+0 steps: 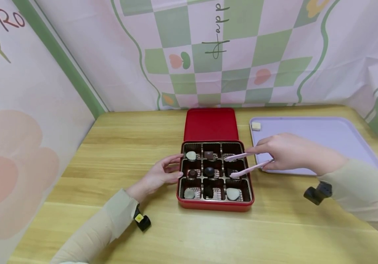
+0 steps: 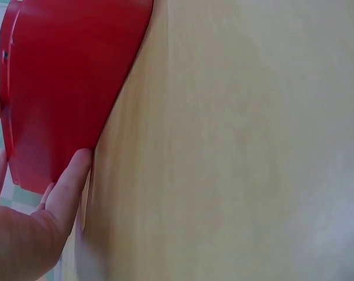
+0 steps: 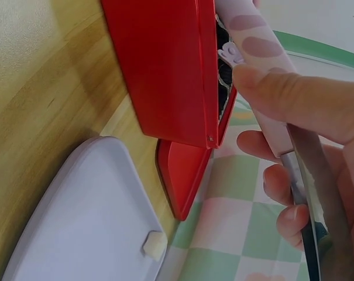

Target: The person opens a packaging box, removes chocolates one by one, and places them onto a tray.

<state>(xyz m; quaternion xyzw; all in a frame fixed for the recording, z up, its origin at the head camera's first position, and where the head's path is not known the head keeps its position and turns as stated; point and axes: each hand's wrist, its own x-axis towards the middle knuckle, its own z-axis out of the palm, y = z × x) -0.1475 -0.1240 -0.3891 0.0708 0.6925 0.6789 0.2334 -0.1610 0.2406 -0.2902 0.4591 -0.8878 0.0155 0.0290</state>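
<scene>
A red tin (image 1: 214,206) with a nine-compartment insert holds white and dark chocolates, among them a square brown chocolate (image 1: 209,155) and a round dark chocolate (image 1: 209,171). Against the tin's left side rests my left hand (image 1: 160,173), fingers extended along the wall and rim. My right hand (image 1: 289,153) grips pink tongs (image 1: 251,169), thumb on one arm and fingers round the other in the right wrist view. The tongs' spread tips reach over the right column, beside a dark piece (image 1: 230,171) in the middle-right compartment; whether they touch it I cannot tell.
The tin's red lid (image 1: 210,124) lies open behind it. To the right is a lilac tray (image 1: 321,135), partly under my right forearm, with a small cream-white block (image 1: 256,126) in its far-left corner. A patterned cloth (image 1: 205,88) hangs at the table's back edge.
</scene>
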